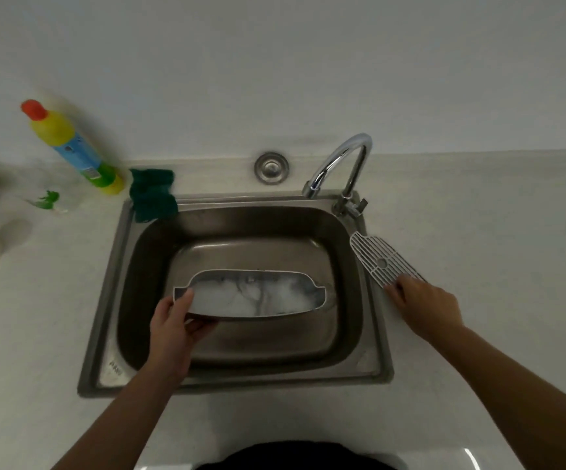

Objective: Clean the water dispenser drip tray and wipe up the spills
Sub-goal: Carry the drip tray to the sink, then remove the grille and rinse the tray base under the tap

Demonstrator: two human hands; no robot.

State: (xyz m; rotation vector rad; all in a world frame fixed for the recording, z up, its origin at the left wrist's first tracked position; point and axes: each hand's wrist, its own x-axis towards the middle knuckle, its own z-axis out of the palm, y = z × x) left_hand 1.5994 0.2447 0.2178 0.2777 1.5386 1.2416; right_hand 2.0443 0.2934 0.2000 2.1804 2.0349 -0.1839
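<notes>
The white drip tray (258,296) hangs over the steel sink basin (227,347), its inside streaked with grey grime. My left hand (173,329) grips its left end, thumb on the rim and fingers curled underneath. The tray's white slotted grate (378,259) lies on the counter at the sink's right edge. My right hand (425,307) rests on the grate's near end with fingers fairly straight; whether they pinch it I cannot tell.
A chrome faucet (341,164) arches over the sink's back right corner. A green scouring pad (152,195) lies on the back left rim. A yellow detergent bottle (71,147) with a red cap stands further left. A round steel cap (271,167) sits behind the sink.
</notes>
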